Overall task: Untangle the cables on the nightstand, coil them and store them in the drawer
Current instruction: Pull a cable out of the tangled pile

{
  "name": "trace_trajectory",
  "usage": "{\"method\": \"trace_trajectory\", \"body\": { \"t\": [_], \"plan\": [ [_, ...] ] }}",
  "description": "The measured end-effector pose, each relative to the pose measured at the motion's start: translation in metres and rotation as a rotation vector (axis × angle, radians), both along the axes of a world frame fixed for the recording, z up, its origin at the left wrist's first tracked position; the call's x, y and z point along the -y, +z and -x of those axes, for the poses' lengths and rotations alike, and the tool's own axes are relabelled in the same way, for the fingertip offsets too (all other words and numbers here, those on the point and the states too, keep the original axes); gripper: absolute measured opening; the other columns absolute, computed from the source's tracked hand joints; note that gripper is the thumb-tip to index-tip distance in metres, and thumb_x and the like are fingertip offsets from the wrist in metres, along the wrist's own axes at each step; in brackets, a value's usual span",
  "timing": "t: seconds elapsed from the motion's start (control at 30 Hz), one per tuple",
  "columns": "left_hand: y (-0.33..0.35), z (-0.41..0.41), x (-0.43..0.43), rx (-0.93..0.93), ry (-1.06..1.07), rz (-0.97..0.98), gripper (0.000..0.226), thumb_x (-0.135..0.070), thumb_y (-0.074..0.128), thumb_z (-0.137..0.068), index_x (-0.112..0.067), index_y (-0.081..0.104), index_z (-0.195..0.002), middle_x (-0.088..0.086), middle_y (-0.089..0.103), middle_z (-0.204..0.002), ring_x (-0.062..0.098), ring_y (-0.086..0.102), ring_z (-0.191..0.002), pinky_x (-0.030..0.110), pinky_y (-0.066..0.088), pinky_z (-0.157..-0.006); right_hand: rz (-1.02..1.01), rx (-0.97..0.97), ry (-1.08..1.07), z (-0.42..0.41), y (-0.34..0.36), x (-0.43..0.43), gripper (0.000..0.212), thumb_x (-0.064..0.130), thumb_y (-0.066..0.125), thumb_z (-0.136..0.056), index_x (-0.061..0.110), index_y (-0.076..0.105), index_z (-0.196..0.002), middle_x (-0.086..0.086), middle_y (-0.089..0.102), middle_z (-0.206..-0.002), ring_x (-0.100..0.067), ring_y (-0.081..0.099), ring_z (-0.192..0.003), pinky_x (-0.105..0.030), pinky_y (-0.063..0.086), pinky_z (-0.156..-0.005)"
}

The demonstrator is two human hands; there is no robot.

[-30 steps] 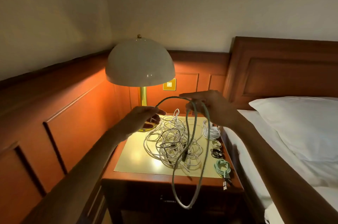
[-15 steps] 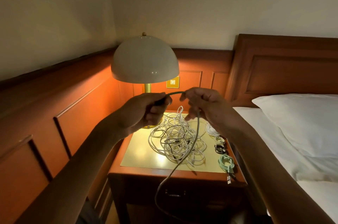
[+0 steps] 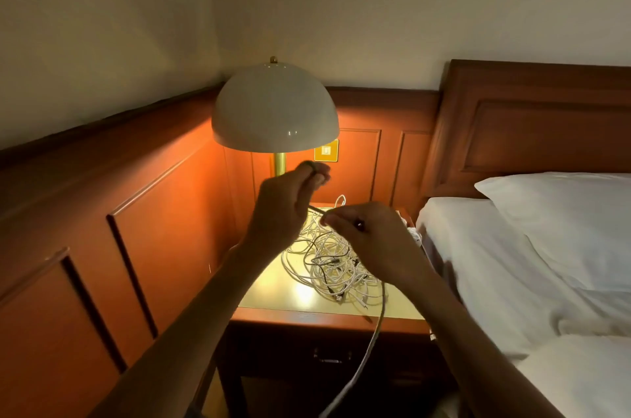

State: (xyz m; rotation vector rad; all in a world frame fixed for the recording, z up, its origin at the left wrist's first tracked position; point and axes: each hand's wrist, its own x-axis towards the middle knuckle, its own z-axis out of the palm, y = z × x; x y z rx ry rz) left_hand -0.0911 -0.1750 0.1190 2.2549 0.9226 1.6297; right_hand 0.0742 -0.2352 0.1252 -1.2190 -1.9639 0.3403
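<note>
Pulling apart now, the left hand (image 3: 286, 209) is going up, pinching the long cable (image 3: 374, 334), while the right hand (image 3: 375, 243) is dropping lower, pinching it too. The cable is hanging past the nightstand (image 3: 269, 294) front; the white tangle (image 3: 327, 267) is lying on top.

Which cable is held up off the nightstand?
The grey-green cable: the left hand and right hand hold it, and it hangs past the nightstand front; the white and black cables lie tangled on top.
</note>
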Motion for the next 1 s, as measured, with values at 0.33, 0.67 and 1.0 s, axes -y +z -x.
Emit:
{"method": "trace_trajectory", "body": {
  "t": [0.33, 0.67, 1.0],
  "plan": [
    [0.013, 0.033, 0.006, 0.283, -1.090, 1.005, 0.032, -0.022, 0.042, -0.103, -0.008, 0.069, -0.092, -0.005, 0.055, -0.065, 0.007, 0.052, -0.057, 0.019, 0.047, -0.057, 0.071, -0.534, 0.149, -0.011, 0.022, -0.017, 0.014, 0.015, 0.071, -0.089, 0.005, 0.078, -0.094, 0.010, 0.053, -0.047, -0.001, 0.039, -0.040, -0.014, 0.031, -0.046],
    [0.011, -0.016, 0.010, 0.695, -0.231, 0.232, 0.018, -0.006, 0.051, -0.102, -0.003, 0.069, -0.104, 0.005, 0.075, -0.088, 0.017, 0.073, -0.090, 0.031, 0.059, -0.083, 0.016, -0.193, -0.030, 0.029, -0.013, 0.007, 0.024, 0.028, 0.062, -0.098, 0.016, 0.076, -0.082, 0.004, 0.046, -0.048, -0.010, 0.039, -0.048, -0.024, 0.028, -0.052],
    [0.014, 0.029, 0.017, -0.118, -0.657, 0.608, 0.034, -0.019, 0.039, -0.106, -0.004, 0.064, -0.090, -0.003, 0.057, -0.064, 0.011, 0.051, -0.056, 0.022, 0.043, -0.057, -0.133, -0.074, 0.026, -0.019, 0.047, 0.004, 0.009, 0.032, 0.074, -0.086, 0.027, 0.081, -0.089, 0.016, 0.065, -0.055, -0.003, 0.058, -0.050, -0.012, 0.038, -0.049]
  ]
}}
